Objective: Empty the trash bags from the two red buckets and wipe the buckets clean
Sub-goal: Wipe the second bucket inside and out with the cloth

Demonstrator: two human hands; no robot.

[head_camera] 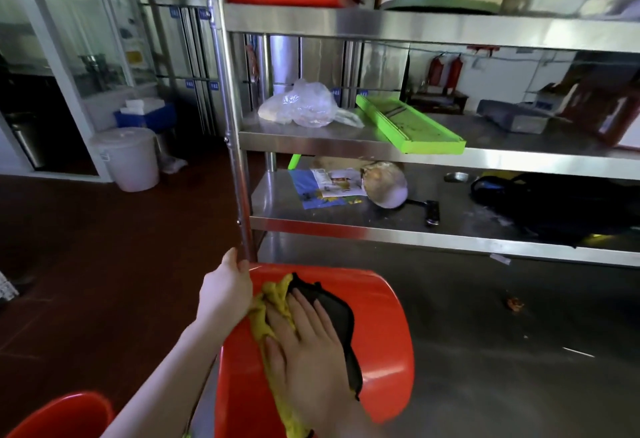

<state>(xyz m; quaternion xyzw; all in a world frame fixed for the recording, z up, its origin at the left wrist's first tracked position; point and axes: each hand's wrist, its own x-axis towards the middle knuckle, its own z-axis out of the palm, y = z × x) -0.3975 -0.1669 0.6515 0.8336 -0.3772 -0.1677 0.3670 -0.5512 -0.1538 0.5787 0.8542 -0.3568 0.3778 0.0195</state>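
Crowding the bucket [377, 326]: shelf post [231, 132]

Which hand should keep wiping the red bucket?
The right hand. It lies flat on the cloth, pressing it against the outside of the red bucket. The left hand grips the bucket's end, holding it steady.

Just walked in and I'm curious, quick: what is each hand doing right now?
Left hand: gripping the edge of the tipped red bucket, steadying it.
Right hand: open and flat, pressing a yellow and black cloth against the bucket's side.
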